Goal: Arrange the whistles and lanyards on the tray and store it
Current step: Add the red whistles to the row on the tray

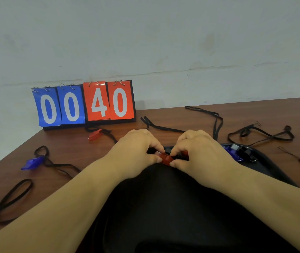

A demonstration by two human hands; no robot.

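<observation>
A black tray (266, 161) lies on the brown table in front of me. Over its far rim both hands meet on a red whistle (165, 158). My left hand (136, 150) pinches its left end and my right hand (196, 150) pinches its right end. On the tray's far right lie a blue whistle (234, 154) and a black whistle (244, 150). Another blue whistle (33, 162) with a black lanyard lies at the table's left. A second red whistle (94, 134) rests below the scoreboard.
A flip scoreboard (85, 105) reading 00 40 stands against the wall at the back left. Loose black lanyards lie at the left front (12, 199), the back middle (163, 127) and the right (262, 134). The table's right edge is close to the tray.
</observation>
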